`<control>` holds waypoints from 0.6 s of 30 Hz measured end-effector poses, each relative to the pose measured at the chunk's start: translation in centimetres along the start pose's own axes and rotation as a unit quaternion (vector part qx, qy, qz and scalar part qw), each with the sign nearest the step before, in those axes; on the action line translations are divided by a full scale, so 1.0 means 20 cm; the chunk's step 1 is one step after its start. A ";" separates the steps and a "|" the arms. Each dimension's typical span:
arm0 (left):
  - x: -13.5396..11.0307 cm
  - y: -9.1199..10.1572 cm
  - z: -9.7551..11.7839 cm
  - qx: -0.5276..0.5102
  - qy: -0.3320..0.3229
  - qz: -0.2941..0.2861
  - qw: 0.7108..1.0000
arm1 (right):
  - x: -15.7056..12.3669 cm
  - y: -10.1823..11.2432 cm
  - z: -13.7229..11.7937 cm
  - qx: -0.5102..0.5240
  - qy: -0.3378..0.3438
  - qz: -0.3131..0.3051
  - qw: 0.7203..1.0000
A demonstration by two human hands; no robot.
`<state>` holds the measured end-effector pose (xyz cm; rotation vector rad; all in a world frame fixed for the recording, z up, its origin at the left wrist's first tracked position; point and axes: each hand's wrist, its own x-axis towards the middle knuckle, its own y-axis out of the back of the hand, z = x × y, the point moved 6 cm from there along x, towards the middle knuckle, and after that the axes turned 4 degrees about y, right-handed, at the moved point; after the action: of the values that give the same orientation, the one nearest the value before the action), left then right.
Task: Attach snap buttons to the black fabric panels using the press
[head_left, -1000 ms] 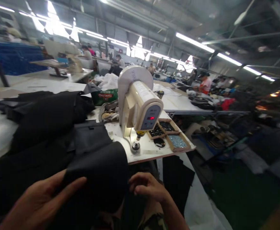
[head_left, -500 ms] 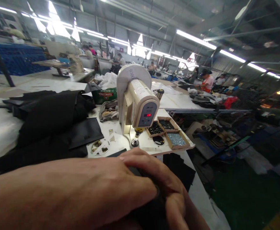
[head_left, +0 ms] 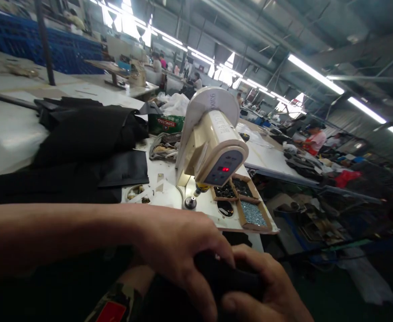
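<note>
My left hand [head_left: 179, 241] reaches in from the left, its fingers bent down over a dark black piece [head_left: 228, 275] that looks like fabric. From the right, my right hand [head_left: 270, 281] curls its fingers and thumb around the same piece's other side. Much of the piece is lost in shadow below. Just beyond my hands stands a cream press machine [head_left: 221, 138] with a red digital display. Beneath its head is a small round metal die [head_left: 190, 203]. Cardboard trays to its right hold dark small parts [head_left: 245, 187] and silvery small parts [head_left: 253, 213].
Black fabric pieces [head_left: 82, 138] are heaped on the table to the left. A green box [head_left: 164, 124] and a grey container of scraps [head_left: 164, 146] stand behind. A round hole [head_left: 225, 208] is cut in the tabletop. Farther right, a person [head_left: 315, 138] stands at another table.
My view has tilted and swung left. My hands, overlapping before, are now drawn apart and lower, with the black piece showing between them.
</note>
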<state>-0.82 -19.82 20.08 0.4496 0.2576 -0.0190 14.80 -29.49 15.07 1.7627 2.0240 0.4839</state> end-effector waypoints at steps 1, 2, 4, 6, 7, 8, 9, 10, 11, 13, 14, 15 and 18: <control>0.03 0.00 -0.09 -0.033 0.020 -0.007 0.999 | 0.06 -0.02 0.03 -0.002 -0.010 -0.014 1.000; 0.06 0.00 -0.18 -0.063 0.036 -0.013 0.997 | 0.12 -0.03 0.06 0.005 -0.015 -0.028 0.999; 0.11 0.01 -0.37 -0.103 0.062 -0.008 0.993 | 0.26 -0.08 0.15 0.042 -0.019 -0.059 0.997; 0.17 0.04 -0.57 -0.121 0.098 0.020 0.988 | 0.40 -0.12 0.29 0.087 -0.033 -0.087 0.992; 0.20 0.06 -0.67 -0.129 0.122 0.034 0.984 | 0.46 -0.13 0.36 0.101 -0.048 -0.096 0.989; 0.23 0.07 -0.77 -0.139 0.143 0.044 0.979 | 0.52 -0.14 0.44 0.110 -0.064 -0.099 0.987; 0.25 0.09 -0.86 -0.152 0.158 0.052 0.974 | 0.58 -0.15 0.52 0.116 -0.078 -0.100 0.985; 0.28 0.10 -0.94 -0.168 0.166 0.057 0.970 | 0.63 -0.15 0.58 0.119 -0.089 -0.100 0.984; 0.31 0.11 -1.01 -0.186 0.169 0.058 0.966 | 0.68 -0.16 0.64 0.121 -0.098 -0.099 0.983; 0.36 0.13 -1.13 -0.218 0.169 0.065 0.959 | 0.76 -0.16 0.73 0.126 -0.106 -0.094 0.982; 0.39 0.15 -1.18 -0.234 0.173 0.074 0.954 | 0.80 -0.16 0.76 0.131 -0.107 -0.092 0.981; 0.40 0.16 -1.22 -0.249 0.181 0.085 0.948 | 0.83 -0.16 0.79 0.136 -0.106 -0.092 0.981; 0.45 0.21 -1.29 -0.276 0.209 0.101 0.933 | 0.91 -0.15 0.84 0.156 -0.098 -0.096 0.978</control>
<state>1.93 -4.63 -2.81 -0.0912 0.6156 0.3487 18.83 -11.98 -2.37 1.6796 2.1864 -0.0710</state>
